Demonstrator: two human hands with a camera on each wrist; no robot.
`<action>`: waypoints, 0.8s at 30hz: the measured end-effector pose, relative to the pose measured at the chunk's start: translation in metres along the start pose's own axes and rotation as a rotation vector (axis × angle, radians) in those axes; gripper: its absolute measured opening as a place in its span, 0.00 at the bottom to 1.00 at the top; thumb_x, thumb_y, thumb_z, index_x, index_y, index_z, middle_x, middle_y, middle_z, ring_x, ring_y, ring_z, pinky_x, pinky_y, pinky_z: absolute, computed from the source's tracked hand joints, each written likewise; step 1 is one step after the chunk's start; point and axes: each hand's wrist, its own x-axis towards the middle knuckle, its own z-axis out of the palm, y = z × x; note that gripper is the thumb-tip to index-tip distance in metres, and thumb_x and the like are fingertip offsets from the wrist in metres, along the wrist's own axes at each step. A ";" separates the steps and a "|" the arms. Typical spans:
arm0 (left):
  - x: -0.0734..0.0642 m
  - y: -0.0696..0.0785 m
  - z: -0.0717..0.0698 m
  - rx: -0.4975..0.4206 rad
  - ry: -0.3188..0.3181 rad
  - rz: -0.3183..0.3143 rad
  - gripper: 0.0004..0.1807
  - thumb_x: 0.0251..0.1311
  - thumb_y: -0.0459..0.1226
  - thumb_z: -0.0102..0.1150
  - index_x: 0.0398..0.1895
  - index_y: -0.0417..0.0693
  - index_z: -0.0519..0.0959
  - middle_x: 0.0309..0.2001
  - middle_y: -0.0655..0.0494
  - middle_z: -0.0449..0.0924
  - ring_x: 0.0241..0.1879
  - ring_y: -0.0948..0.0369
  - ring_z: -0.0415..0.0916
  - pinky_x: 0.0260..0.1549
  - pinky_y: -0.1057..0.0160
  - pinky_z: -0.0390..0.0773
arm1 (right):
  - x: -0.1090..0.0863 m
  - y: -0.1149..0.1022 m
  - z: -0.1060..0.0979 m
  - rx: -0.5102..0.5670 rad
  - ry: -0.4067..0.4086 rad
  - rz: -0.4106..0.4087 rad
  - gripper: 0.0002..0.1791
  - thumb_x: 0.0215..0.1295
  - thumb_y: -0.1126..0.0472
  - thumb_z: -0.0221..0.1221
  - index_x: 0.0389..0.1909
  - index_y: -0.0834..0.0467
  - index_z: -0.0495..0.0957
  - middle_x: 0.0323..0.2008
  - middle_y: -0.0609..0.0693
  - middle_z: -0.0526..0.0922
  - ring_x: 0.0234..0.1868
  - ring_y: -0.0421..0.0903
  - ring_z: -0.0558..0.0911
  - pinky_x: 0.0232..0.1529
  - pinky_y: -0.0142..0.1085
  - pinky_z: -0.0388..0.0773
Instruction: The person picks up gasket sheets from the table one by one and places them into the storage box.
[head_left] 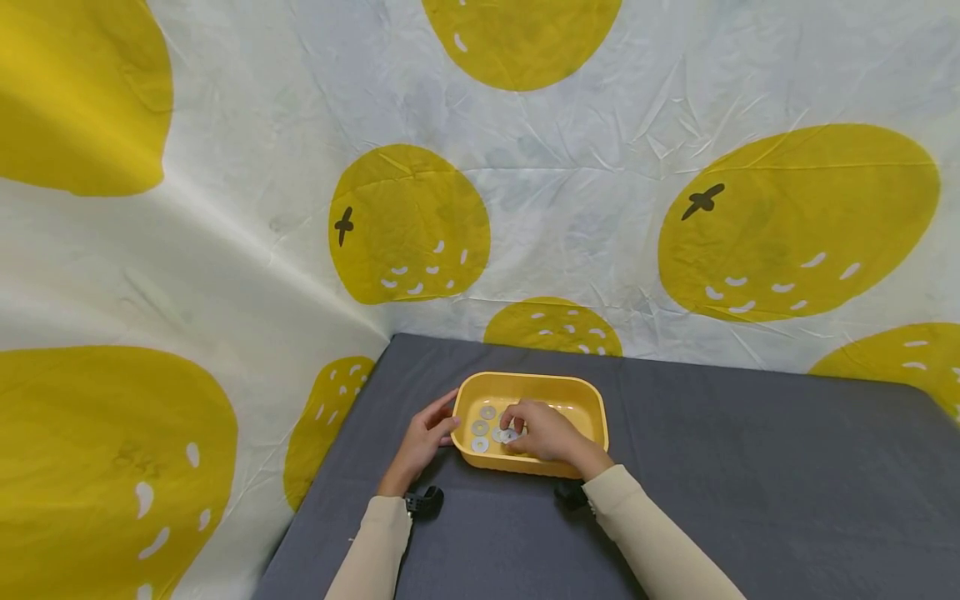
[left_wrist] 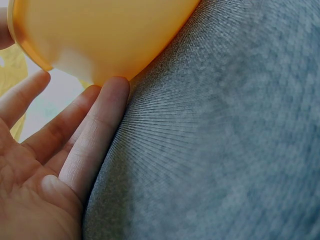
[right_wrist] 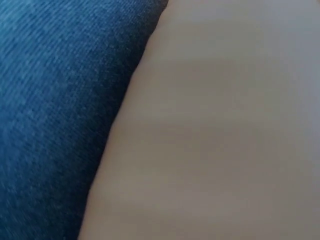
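Observation:
A yellow rectangular tray (head_left: 528, 382) with rounded corners sits on the dark cloth, several flat, grey, ring-shaped washers (head_left: 480, 445) lying in its left half. My left hand (head_left: 422, 446) holds the tray's left end, thumb at the rim and fingers outside. Up close in the left wrist view, fingertips of the left hand (left_wrist: 65, 145) meet the tray's outer wall (left_wrist: 110, 40) low by the cloth. Reaching in over the front rim, my right hand (head_left: 547, 429) has its thumb and fingers curled around a washer (head_left: 511, 435). The right hand is out of frame in the right wrist view.
A dark grey cloth (head_left: 750, 467) covers the table around the tray. Behind and to the left hangs a white curtain (head_left: 570, 217) with large yellow fruit prints. In the right wrist view, a blurred tan surface (right_wrist: 210, 130) fills most of the frame beside the cloth.

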 end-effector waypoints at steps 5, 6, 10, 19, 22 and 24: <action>0.000 -0.002 -0.001 -0.014 -0.001 0.002 0.29 0.71 0.40 0.61 0.74 0.65 0.70 0.57 0.41 0.80 0.52 0.48 0.82 0.43 0.57 0.88 | 0.001 0.000 0.002 -0.014 -0.009 -0.013 0.11 0.60 0.59 0.73 0.41 0.54 0.84 0.33 0.49 0.80 0.32 0.43 0.74 0.35 0.37 0.73; 0.000 -0.002 -0.001 -0.016 -0.001 0.004 0.30 0.70 0.40 0.61 0.74 0.65 0.70 0.57 0.41 0.80 0.52 0.47 0.82 0.43 0.57 0.88 | 0.002 0.000 0.002 -0.016 -0.011 -0.016 0.10 0.60 0.59 0.73 0.40 0.54 0.84 0.33 0.49 0.80 0.32 0.42 0.74 0.35 0.36 0.73; 0.000 -0.002 -0.001 -0.020 0.001 0.005 0.30 0.70 0.39 0.61 0.74 0.64 0.71 0.57 0.40 0.80 0.52 0.47 0.82 0.43 0.57 0.88 | 0.002 -0.002 0.001 -0.022 -0.017 -0.022 0.10 0.59 0.59 0.73 0.40 0.55 0.84 0.32 0.50 0.80 0.32 0.42 0.74 0.35 0.36 0.73; -0.002 -0.001 -0.001 -0.029 0.000 0.005 0.29 0.70 0.39 0.61 0.74 0.63 0.71 0.59 0.41 0.80 0.53 0.47 0.82 0.43 0.57 0.88 | 0.004 -0.005 0.002 -0.017 -0.039 -0.014 0.08 0.60 0.60 0.72 0.39 0.54 0.85 0.31 0.48 0.80 0.32 0.42 0.74 0.35 0.36 0.72; -0.001 -0.001 -0.001 -0.031 0.000 0.006 0.29 0.70 0.39 0.61 0.74 0.63 0.71 0.59 0.41 0.80 0.53 0.47 0.81 0.43 0.57 0.88 | 0.005 -0.004 0.002 -0.017 -0.042 -0.015 0.10 0.59 0.60 0.73 0.40 0.55 0.84 0.30 0.48 0.80 0.31 0.42 0.74 0.36 0.36 0.73; -0.001 -0.001 -0.001 -0.029 0.000 0.006 0.30 0.70 0.39 0.61 0.74 0.63 0.71 0.59 0.41 0.80 0.53 0.48 0.81 0.43 0.57 0.88 | 0.004 -0.004 0.002 -0.014 -0.039 -0.008 0.11 0.59 0.60 0.73 0.41 0.56 0.84 0.30 0.47 0.79 0.32 0.42 0.74 0.37 0.37 0.73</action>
